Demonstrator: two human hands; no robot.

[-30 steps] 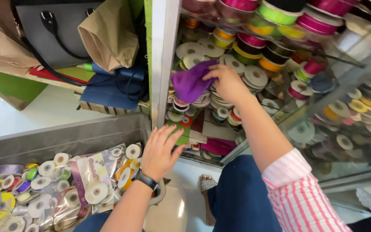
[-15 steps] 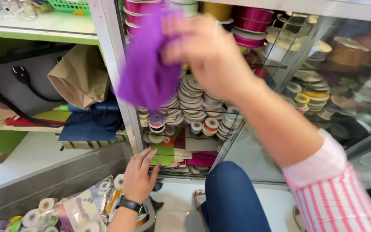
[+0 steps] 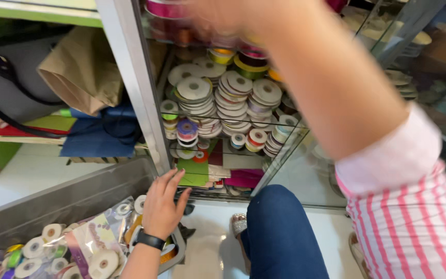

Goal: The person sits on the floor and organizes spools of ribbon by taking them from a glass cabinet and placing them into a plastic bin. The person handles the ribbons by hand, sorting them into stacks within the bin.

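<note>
The right hand point(image 3: 233, 18) is now rising to the top edge of the view, blurred, so whether its grip is apart or clamped on anything cannot be told; the purple cloth it was carrying half a second ago is no longer showing, perhaps hidden above the frame. The left hand point(image 3: 162, 205) is still resting with fingers spread on the rim of the grey bin point(image 3: 68, 199) of ribbon spools point(image 3: 103, 262), holding nothing. Stacked ribbon reels point(image 3: 223, 98) are sitting inside the glass cabinet.
</note>
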